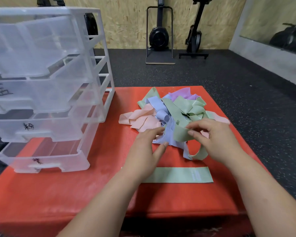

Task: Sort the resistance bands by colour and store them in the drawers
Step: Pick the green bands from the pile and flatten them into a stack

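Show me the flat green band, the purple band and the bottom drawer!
Flat green band (178, 175): head view, middle of the strip.
Purple band (181, 93): head view, its wide part behind the pile.
Bottom drawer (67, 161): head view, front wall.

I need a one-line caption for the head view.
Right hand pinches a green band in the tangled pile; left hand touches a blue band, beside clear drawers.
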The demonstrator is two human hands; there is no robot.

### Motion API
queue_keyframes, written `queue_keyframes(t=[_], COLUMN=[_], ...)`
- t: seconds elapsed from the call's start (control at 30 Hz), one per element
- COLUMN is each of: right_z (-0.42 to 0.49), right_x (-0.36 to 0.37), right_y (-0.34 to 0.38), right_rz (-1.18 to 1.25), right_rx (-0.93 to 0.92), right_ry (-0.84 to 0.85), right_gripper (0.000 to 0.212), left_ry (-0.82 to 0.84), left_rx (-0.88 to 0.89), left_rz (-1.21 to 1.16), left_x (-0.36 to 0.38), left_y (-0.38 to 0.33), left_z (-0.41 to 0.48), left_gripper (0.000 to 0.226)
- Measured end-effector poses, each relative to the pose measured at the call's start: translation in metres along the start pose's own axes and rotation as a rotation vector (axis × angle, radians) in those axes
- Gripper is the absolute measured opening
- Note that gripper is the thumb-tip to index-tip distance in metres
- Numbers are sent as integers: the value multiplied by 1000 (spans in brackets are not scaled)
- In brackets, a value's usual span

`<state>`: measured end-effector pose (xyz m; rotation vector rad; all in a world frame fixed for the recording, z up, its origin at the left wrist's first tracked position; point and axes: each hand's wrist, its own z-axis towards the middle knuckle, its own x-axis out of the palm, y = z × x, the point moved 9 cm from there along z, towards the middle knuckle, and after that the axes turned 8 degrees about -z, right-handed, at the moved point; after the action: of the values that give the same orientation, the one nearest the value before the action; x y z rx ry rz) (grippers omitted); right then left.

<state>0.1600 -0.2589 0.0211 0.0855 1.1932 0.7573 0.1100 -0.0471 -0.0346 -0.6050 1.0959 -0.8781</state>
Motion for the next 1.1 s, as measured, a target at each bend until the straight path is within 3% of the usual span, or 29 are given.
queue_keyframes(t=[0.17, 0.4, 0.57, 0.6, 0.67, 0.77, 0.83, 0.87, 0.93, 1.1], right_z=[-8, -11, -13, -11, -6, 5, 7, 5, 1, 0], right_x=[-2, 9, 23, 22, 10, 1, 19, 28, 37, 35], right_y=[9, 2, -7, -9, -12, 13, 32, 34, 30, 18], right_rz=[76, 542, 817, 753, 396, -96, -137, -100, -55, -66], right_rx=[79, 348, 533, 529, 449, 83, -179, -217, -218, -172], right_ry=[-41, -118, -156, -165, -198, -152, 23, 115, 198, 205], right_gripper=[15, 15, 18, 18, 23, 47, 62, 63, 51, 21], left_ry=[-41, -66, -5, -8, -4, 82, 129, 148, 161, 110], left_rx=[-78, -154, -175, -165, -133, -49, 18, 47, 55, -52], left_rz=[-115, -389, -484, -464, -388, -158, -23, 23, 62, -11], left_x=[4, 20, 30, 30, 27, 25, 25, 25, 22, 4], left_y=[-7, -10, -11, -10, -7, -8, -11, -12, -12, 6], left_z=[0, 9, 14, 15, 19, 20, 19, 19, 18, 20], left_gripper=[23, 36, 12, 8, 7, 19, 26, 26, 20, 9])
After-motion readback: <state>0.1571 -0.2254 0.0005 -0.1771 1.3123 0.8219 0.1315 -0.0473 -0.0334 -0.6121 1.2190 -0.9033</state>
